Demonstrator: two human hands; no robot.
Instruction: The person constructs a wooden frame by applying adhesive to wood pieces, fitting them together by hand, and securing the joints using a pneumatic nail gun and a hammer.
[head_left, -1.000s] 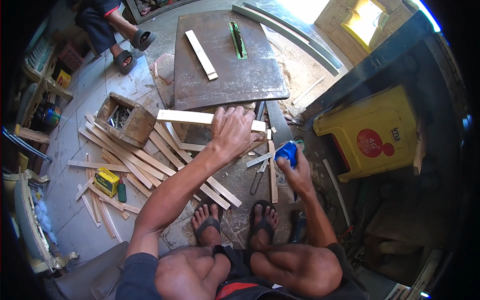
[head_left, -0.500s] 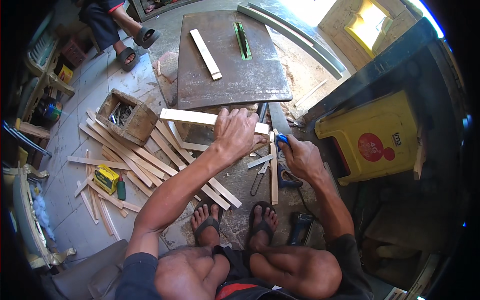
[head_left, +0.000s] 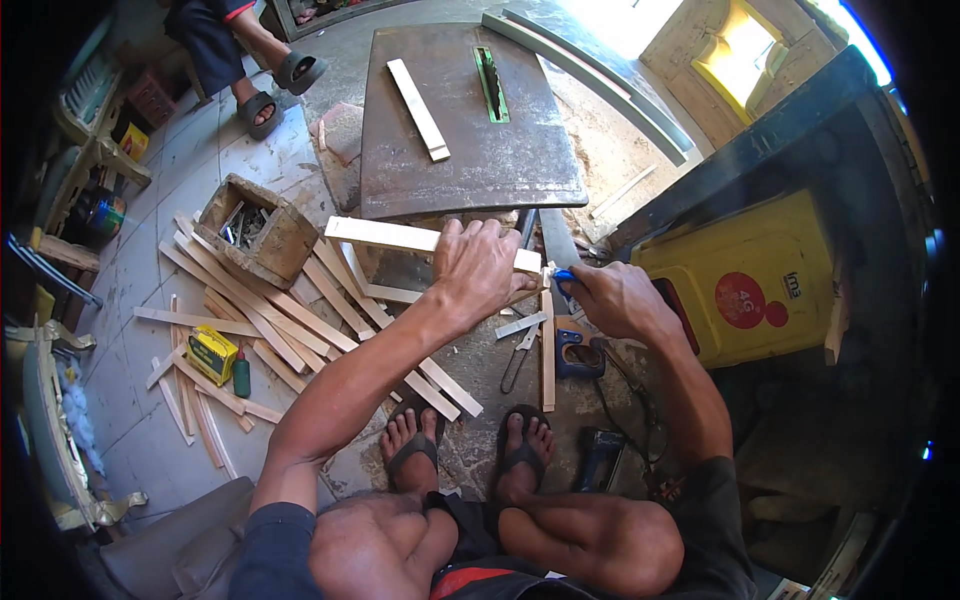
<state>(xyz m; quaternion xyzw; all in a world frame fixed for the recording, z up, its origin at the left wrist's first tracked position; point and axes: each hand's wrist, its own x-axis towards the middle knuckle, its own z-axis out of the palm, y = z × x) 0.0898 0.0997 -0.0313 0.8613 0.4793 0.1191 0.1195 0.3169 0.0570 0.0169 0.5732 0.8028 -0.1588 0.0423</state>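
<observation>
My left hand [head_left: 474,270] is wrapped over a pale wooden strip [head_left: 385,235], near its right end. The strip lies across, raised above the floor, over a simple wooden frame piece [head_left: 391,293]. Just right of that end, my right hand [head_left: 618,298] is closed on a small blue-handled tool [head_left: 566,276]. Its working tip is at or close to the strip's end; my fingers hide most of the tool. Below it a narrow upright strip [head_left: 548,365] lies on the floor, beside a saw with a dark blue handle [head_left: 580,355].
Ahead stands a dark table [head_left: 460,165] with a green-edged slot and a wooden strip [head_left: 418,108]. Many loose strips [head_left: 265,318] and a wooden box [head_left: 253,235] of metal bits lie left. At right is a yellow plastic stool [head_left: 740,275]. A person's sandaled feet [head_left: 262,112] show far left.
My right hand has turned and its forearm has swung outward to the right, the blue tool still in it. More of the saw handle shows. My left hand keeps its hold on the strip.
</observation>
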